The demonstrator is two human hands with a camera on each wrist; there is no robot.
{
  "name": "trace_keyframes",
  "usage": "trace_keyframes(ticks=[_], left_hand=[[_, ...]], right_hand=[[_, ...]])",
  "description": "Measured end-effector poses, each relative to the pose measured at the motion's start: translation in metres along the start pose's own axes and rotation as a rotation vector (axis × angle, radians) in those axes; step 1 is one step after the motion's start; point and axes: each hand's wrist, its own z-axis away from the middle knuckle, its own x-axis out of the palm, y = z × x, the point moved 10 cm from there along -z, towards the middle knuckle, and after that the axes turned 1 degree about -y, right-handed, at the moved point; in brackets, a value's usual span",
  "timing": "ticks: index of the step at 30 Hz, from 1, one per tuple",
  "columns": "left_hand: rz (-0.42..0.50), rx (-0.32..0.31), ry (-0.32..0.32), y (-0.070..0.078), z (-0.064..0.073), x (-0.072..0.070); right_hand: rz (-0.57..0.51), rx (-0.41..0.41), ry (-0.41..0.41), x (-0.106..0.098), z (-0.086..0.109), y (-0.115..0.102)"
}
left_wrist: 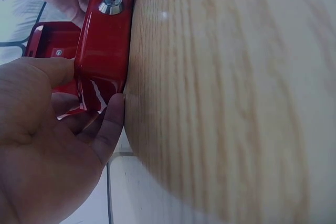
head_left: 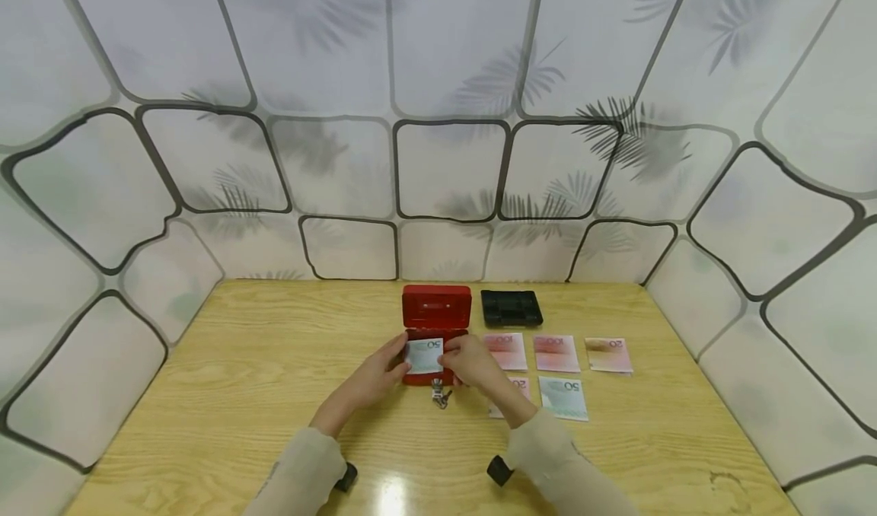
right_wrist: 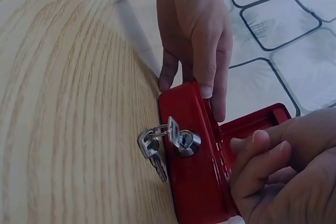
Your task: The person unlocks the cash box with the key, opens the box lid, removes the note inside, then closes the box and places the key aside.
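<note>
left hand (head_left: 375, 374) has the open red box (left_wrist: 105, 43) gripped by its side, right hand (head_left: 474, 359) is at the edge of the 50 note (head_left: 424, 356) over it, can't tell if it's pinching

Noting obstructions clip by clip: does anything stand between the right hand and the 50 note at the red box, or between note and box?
Nothing visible: the right hand touches the 50 note, which is over the open red box, and the lid stands raised behind.
</note>
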Motion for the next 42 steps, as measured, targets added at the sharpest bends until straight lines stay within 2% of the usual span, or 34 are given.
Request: trace_keyframes(ticks=[4,6,16,23,32,37,42], left_hand=[[-0.001,0.01,0.001,-0.001,-0.001,0.0],[0.0,0.017,0.0,-0.001,-0.001,0.0],[0.008,0.031,-0.001,-0.003,-0.001,0.0],[-0.01,0.041,-0.005,-0.001,-0.001,0.001],[0.014,0.015,0.005,-0.002,-0.001,0.0],[0.005,0.005,0.004,-0.004,-0.002,0.0],[-0.002,0.006,0.002,-0.003,-0.001,0.0]], right_hand=[[-0.078,0.039,0.049,-0.002,-0.001,0.003],[-0.082,0.049,0.06,-0.002,-0.002,0.004],[0.056,-0.003,0.081,0.005,-0.009,-0.004],[0.094,0.014,0.107,0.009,-0.011,-0.005],[0.012,0.044,0.162,0.001,-0.006,0.002],[0.004,0.044,0.189,-0.005,-0.004,0.009],[-0.065,0.052,0.202,-0.012,-0.001,0.014]])
